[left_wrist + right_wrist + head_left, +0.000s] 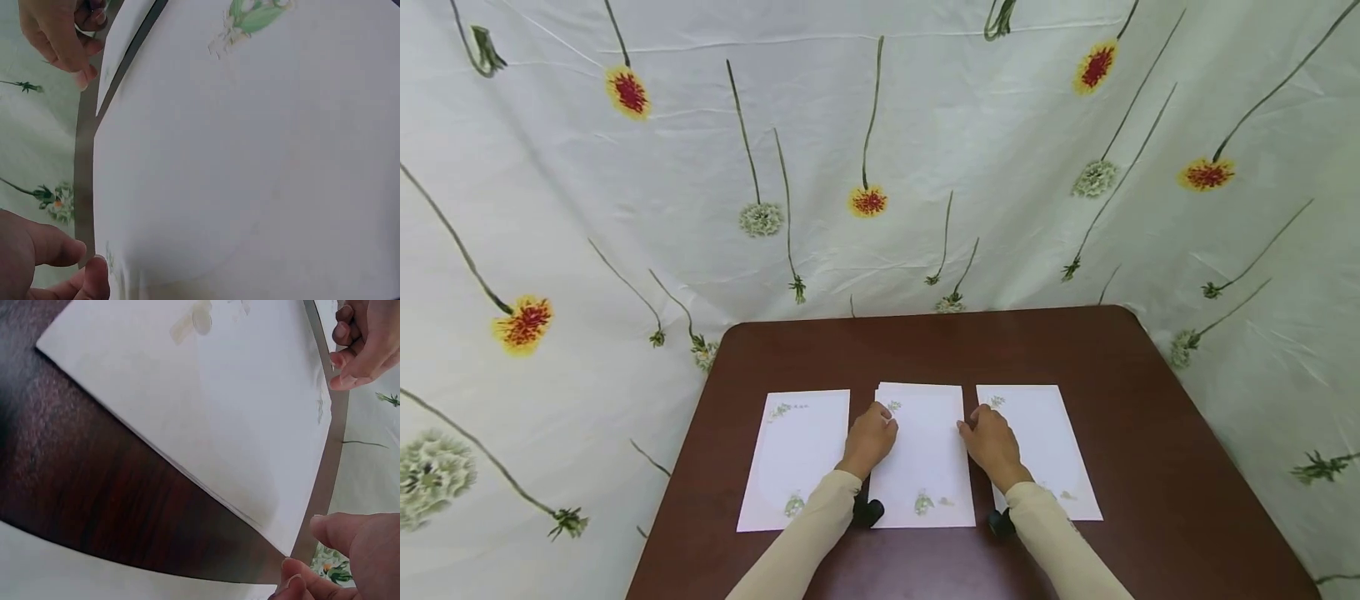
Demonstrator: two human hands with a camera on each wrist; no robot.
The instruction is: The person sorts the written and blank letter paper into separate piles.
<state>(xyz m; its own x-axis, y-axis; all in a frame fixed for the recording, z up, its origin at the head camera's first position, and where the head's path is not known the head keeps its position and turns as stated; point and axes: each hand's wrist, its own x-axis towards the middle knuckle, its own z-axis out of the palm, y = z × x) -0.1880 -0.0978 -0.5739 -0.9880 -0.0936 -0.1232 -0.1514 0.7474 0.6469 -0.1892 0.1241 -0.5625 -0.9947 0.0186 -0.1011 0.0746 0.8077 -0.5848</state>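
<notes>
A white paper stack [922,458] printed with small green plants lies in the middle, its sheets slightly offset at the upper left corner. My left hand [870,437] is at its left edge with fingers loosely bent; in the left wrist view the thumb and fingertips [95,272] are slightly apart, right at the paper's border. On the opposite side, my right hand [992,446] has its fingertips at the stack's right edge. Thumb and fingers of that hand [300,550] stand apart around the paper's corner in the right wrist view.
Similar printed white paper lies on either side: a left sheet [797,458] and a right sheet [1045,442], partly beneath my right arm. All rest on a dark brown table [1157,467] with rounded corners. A white flower-patterned cloth [820,250] hangs behind and beside it.
</notes>
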